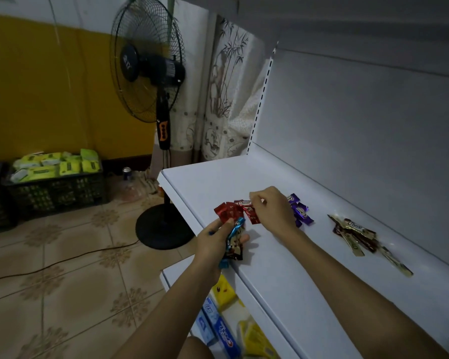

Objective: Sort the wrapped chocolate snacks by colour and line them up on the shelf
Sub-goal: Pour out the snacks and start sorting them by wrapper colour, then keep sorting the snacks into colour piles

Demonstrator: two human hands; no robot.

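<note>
On the white shelf (283, 268) lie three groups of wrapped snacks: red ones (230, 211) at the left, purple ones (300, 212) in the middle, gold-and-brown ones (355, 235) at the right. My left hand (214, 240) grips a bunch of snacks at the shelf's front edge, with a blue wrapper (235, 233) on top. My right hand (272, 208) hovers over the red group with curled fingers pinching at a red snack; what sits between the fingertips is hidden.
A black standing fan (151, 73) stands on the tiled floor left of the shelf, its cable trailing across the tiles. A black crate (55, 190) of green packets sits by the yellow wall. Toothpaste boxes (223, 330) fill the lower shelf.
</note>
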